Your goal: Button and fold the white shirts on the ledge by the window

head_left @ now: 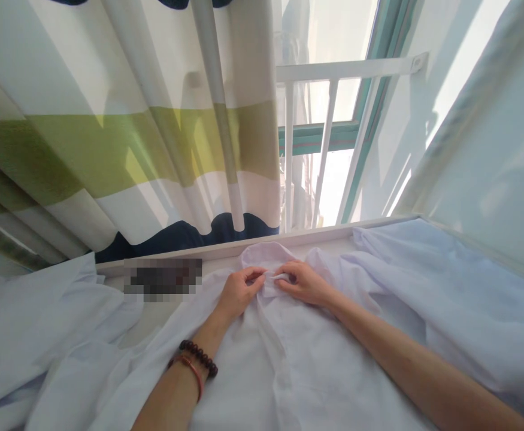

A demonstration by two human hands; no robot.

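A white collared shirt (324, 359) lies spread out, front side up, with its collar (266, 251) at the far end. My left hand (240, 290) pinches the fabric at the neck, just below the collar. Close beside it, my right hand (304, 282) grips the opposite side of the same neck opening, fingers curled. The fingertips of both hands nearly meet there. Whether a button sits between them I cannot make out. Dark beads and a reddish bracelet circle my left wrist.
More white cloth (32, 323) is heaped on the left. A pixelated dark patch (165, 279) covers something by the low ledge (226, 250). Beyond hang a white, green and navy curtain (154, 143) and a white window railing (329, 108). A pale wall (490, 179) rises at right.
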